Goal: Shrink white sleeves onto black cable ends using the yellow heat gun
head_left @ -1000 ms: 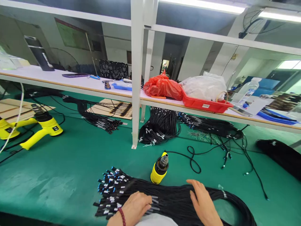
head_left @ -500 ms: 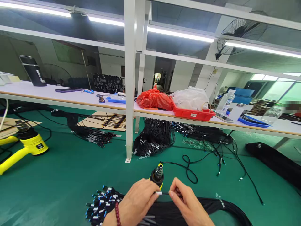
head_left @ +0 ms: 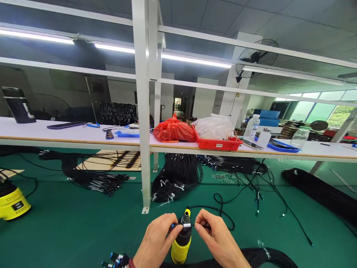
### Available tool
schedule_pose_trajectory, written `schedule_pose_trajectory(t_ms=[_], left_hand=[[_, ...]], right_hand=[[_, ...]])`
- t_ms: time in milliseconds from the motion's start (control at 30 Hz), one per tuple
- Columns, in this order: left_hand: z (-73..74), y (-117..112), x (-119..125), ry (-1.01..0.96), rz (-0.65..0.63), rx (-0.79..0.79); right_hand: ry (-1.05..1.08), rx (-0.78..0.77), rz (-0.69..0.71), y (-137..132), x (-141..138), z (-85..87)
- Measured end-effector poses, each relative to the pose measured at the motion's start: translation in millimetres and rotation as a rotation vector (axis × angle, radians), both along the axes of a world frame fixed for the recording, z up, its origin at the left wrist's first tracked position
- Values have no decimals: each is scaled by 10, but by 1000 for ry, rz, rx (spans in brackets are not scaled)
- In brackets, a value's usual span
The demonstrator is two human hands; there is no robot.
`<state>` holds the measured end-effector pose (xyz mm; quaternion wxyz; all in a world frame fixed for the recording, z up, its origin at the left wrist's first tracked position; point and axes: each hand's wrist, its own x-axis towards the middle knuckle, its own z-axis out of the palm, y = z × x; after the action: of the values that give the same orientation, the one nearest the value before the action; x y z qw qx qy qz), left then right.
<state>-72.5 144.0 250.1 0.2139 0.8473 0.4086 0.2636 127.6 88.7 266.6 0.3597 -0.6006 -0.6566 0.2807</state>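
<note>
A thin black cable (head_left: 193,225) with a white sleeve (head_left: 187,225) and a blue-tipped end stretches between my hands. My left hand (head_left: 157,236) pinches it close to the blue end, and my right hand (head_left: 217,232) pinches the cable on the other side of the sleeve. Directly behind the sleeve, a yellow and black heat gun (head_left: 180,251) stands upright, its metal nozzle just above the cable in view. Below my hands lies a bundle of black cables (head_left: 259,257), partly out of frame, with blue-tipped ends (head_left: 118,257) at the left.
A white shelf post (head_left: 145,175) rises from the green table (head_left: 83,230). Behind it lie more black cable bundles (head_left: 178,173). At left stands another yellow heat gun (head_left: 15,204). The shelf above holds a red tray (head_left: 219,143), a red bag (head_left: 174,128) and bottles.
My view has tilted upward. Both hands have brought the cable up from below the heat gun to in front of its nozzle, and the blue end now shows.
</note>
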Motion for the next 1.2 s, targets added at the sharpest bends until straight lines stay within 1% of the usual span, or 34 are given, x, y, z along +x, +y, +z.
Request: schedule_pose_trajectory(t_ms=[100,267,367,467,633,733,833,1033,1200], left_hand=[[-7,24,19,-34,23,-59],[-48,63,23,-74,102,-138],[-64,88,30,-84,131,-165],[-48,108,52,-94,136,-173],[20,148,121,-105,143,-200],[27,190,177,-110,141,-198],[-20,235,224,-162,164,-193],[-179,299,266,-205,196,-230],[-249,321,264,-184,193,-258]], right_hand=[[10,22,-16,59,-26,12],[17,34,-50,133,-40,70],[11,41,-67,162,-35,71],[20,32,-74,187,-22,56],[34,42,-84,253,12,50],[36,33,-90,304,25,38],[40,26,-90,348,32,-11],[61,20,-93,400,36,-131],[63,30,-86,431,33,-140]])
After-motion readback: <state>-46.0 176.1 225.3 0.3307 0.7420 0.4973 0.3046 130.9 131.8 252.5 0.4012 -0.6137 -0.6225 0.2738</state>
